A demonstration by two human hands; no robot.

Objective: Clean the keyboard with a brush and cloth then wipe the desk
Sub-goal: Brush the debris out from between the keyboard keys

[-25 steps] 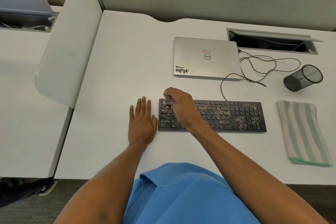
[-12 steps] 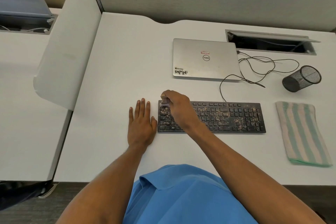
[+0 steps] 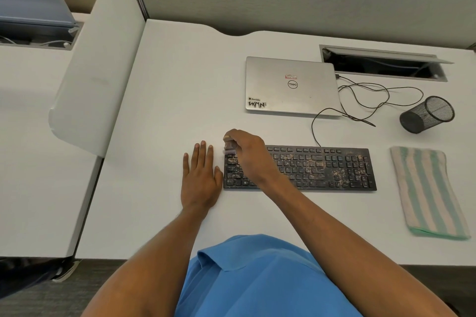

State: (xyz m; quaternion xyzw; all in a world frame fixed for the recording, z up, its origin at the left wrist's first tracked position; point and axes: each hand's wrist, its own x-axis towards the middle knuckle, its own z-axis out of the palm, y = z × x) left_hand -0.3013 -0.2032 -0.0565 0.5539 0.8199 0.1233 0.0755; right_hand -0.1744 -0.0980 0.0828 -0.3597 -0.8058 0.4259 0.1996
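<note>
A black keyboard (image 3: 322, 168) speckled with light crumbs lies on the white desk (image 3: 167, 110). My right hand (image 3: 248, 154) grips a small brush (image 3: 229, 148) with its bristles at the keyboard's far left corner. My left hand (image 3: 201, 177) lies flat on the desk, fingers straight, its thumb against the keyboard's left edge. A folded cloth (image 3: 428, 193) with green and cream stripes lies to the right of the keyboard.
A closed silver laptop (image 3: 292, 86) sits behind the keyboard, with loose black cables (image 3: 365, 100) trailing to its right. A black mesh pen cup (image 3: 427, 114) lies on its side at far right. An open cable hatch (image 3: 383, 63) is behind. A white divider panel (image 3: 98, 59) stands at left.
My right hand has carried the brush slightly leftward, to the keyboard's far left corner. My left hand has stayed flat in place.
</note>
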